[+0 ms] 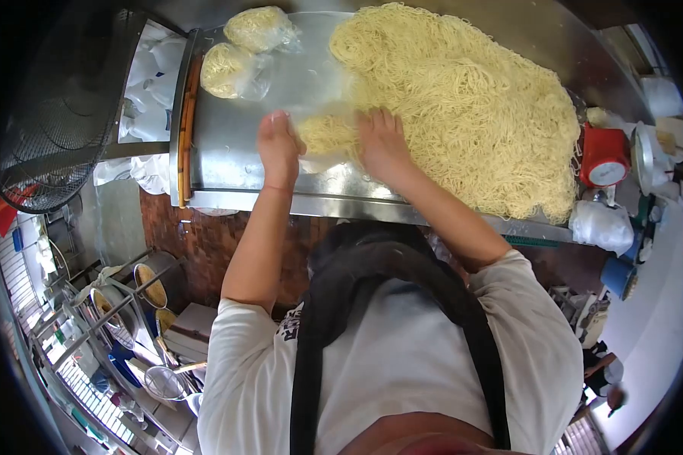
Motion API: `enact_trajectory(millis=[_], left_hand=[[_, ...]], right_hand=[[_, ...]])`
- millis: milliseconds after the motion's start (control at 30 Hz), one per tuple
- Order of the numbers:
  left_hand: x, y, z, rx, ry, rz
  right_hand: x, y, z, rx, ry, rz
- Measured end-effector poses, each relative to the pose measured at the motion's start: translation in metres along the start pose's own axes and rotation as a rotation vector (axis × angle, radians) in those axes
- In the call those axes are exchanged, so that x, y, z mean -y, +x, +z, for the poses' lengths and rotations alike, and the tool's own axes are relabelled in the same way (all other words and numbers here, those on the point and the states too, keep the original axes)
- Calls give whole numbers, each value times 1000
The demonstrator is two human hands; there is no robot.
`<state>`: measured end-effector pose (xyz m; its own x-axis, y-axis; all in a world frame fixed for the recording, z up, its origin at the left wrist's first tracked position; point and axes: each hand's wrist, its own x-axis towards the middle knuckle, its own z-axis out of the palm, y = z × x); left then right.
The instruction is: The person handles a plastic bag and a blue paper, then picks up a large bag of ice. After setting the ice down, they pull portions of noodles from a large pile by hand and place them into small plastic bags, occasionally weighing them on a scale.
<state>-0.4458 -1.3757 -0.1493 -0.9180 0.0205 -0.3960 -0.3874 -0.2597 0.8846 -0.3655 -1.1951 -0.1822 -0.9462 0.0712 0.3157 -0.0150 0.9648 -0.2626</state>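
Note:
My left hand (279, 150) is closed at the left side of a small portion of yellow noodles (328, 135). Its fingers seem to grip a clear plastic bag (320, 162), whose film shows blurred around that portion. My right hand (384, 142) lies palm down with fingers slightly apart, touching the portion's right end beside a large heap of loose noodles (478, 114). Both hands are over a metal table (231, 155). Two filled bags of noodles, one upper (259, 30) and one lower (228, 70), lie at the far left of the tabletop.
Wooden sticks (189, 129) run along the table's left edge. A red scale (605, 155) and a white plastic bundle (601, 226) are at the right. A black fan (49, 144) stands left; pots (155, 284) and a strainer (165, 383) are lower left. Another person (603, 373) is at lower right.

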Motion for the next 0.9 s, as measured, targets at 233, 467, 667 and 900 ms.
enact_trajectory(millis=[233,467,667,900], left_hand=[[-5,-9,29,196,466,149],[46,19,58,423,1123,476],[68,38,5,416,1286,539],[82,22,-45,321,1020,419]], right_hand=[[-42,25,31,148,605,48],[-28,84,-52,-66,1852,676],[-123,133,-112,-208,2350,242],[-209,179,-235,-896,1663,140]])
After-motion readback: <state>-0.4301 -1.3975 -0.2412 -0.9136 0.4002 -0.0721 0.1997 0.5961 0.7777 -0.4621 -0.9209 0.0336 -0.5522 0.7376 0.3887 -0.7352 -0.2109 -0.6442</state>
